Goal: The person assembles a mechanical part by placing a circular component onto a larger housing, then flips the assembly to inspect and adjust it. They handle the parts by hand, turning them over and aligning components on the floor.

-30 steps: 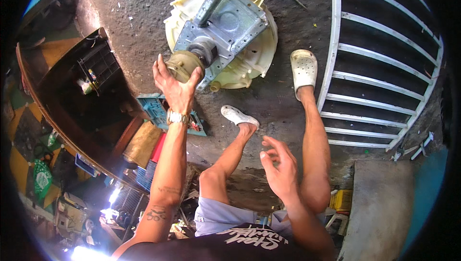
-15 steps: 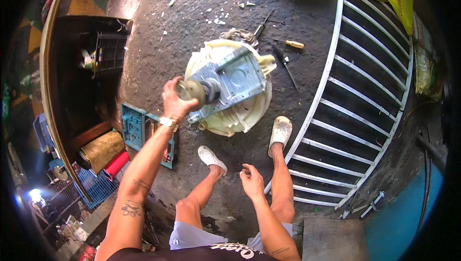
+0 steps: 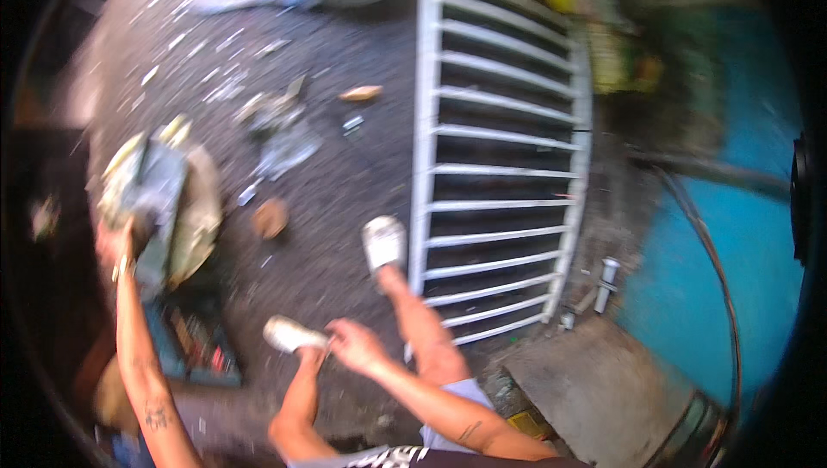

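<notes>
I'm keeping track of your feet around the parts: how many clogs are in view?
2: the left clog, just left of the right hand in the picture, and the right clog, beside the white barred frame. No others show.

Grey plate (image 3: 168, 179) across cream disc (image 3: 199, 218)

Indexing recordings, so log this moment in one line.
left hand: at cream-grey assembly, grip blurred | right hand: loosely curled, nothing visible held | nearby: teal case

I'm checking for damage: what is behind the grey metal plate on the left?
Behind the grey metal plate, a cream plastic disc shows beyond its right side. Whatever lies directly behind the plate is covered, and the view is blurred.
</notes>
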Demonstrator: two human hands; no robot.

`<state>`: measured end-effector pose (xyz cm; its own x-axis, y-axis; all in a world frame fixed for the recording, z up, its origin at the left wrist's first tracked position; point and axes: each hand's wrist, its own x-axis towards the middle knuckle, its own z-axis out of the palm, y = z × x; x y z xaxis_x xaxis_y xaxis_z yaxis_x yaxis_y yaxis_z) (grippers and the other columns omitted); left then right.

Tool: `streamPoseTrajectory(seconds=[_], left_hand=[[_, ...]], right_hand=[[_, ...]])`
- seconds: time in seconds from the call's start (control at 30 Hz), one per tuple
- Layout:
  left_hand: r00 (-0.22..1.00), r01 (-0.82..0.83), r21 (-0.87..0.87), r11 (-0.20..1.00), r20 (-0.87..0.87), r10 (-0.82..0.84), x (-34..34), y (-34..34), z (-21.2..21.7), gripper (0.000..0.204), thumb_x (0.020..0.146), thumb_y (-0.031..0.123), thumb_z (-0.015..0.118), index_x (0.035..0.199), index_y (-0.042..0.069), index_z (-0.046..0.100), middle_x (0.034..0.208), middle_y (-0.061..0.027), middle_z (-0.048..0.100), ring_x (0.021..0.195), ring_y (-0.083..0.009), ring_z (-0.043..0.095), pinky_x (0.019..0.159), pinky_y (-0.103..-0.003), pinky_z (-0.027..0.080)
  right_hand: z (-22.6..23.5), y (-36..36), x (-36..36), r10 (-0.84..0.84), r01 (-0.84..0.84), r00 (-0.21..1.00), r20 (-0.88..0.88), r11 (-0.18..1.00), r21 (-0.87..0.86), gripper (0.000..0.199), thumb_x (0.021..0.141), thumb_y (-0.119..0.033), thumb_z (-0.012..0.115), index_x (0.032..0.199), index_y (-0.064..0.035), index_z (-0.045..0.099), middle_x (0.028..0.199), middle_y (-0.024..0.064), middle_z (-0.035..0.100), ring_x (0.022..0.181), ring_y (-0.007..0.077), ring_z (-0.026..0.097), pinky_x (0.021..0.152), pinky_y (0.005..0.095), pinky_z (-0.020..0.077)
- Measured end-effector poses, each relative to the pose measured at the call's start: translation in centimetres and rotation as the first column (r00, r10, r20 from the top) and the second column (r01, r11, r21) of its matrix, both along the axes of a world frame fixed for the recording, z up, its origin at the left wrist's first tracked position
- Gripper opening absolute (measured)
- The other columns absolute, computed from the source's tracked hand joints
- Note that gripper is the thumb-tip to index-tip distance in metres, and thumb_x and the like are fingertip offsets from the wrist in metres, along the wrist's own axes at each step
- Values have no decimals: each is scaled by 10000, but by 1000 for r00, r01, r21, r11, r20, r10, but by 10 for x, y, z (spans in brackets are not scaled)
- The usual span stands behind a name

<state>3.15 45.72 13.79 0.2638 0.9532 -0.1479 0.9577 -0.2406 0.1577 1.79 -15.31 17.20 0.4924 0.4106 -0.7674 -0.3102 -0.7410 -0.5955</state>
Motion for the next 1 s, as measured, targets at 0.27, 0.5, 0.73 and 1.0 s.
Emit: streamPoseTrajectory(seconds=[0.27,0.5,0.73,1.0], left_hand=[[905,328,332,884,-377,-194,-82,48,-38,923,887,603,715,1604,128,381,1571,-231,460,1452,-387,441,1204,-529,332],[813,337,-637,693,-174,-556,-137,-140,128,981,759,640,786,1416,-43,535,1555,-356,383,1330,-538,471,1103,-556,432],[901,283,-859,428,84,-426,26,-272,262,950,827,653,733,1510,48,469,1546,-303,445,1316,-518,507,1019,-623,461],[843,451,-824,344,267,-466,158,-342,374,936,843,652,717,1523,64,455,1547,-291,451,1309,-513,514,1001,-636,463]], right_hand=[[22,-48,7,-244,243,970,7,965,-97,389,995,-277,611,1351,-122,635,1181,174,733,1086,312,722,938,415,557],[159,-135,88,-383,415,890,249,905,-92,397,957,-251,665,1336,-133,674,1179,100,758,1070,215,736,940,360,571],[231,-254,159,-359,450,874,328,852,-266,404,892,-329,700,1259,-160,709,928,107,776,742,213,751,715,388,603],[251,-353,210,-680,690,712,172,633,-351,327,885,-294,658,1140,-96,709,772,107,722,612,214,691,501,388,555]])
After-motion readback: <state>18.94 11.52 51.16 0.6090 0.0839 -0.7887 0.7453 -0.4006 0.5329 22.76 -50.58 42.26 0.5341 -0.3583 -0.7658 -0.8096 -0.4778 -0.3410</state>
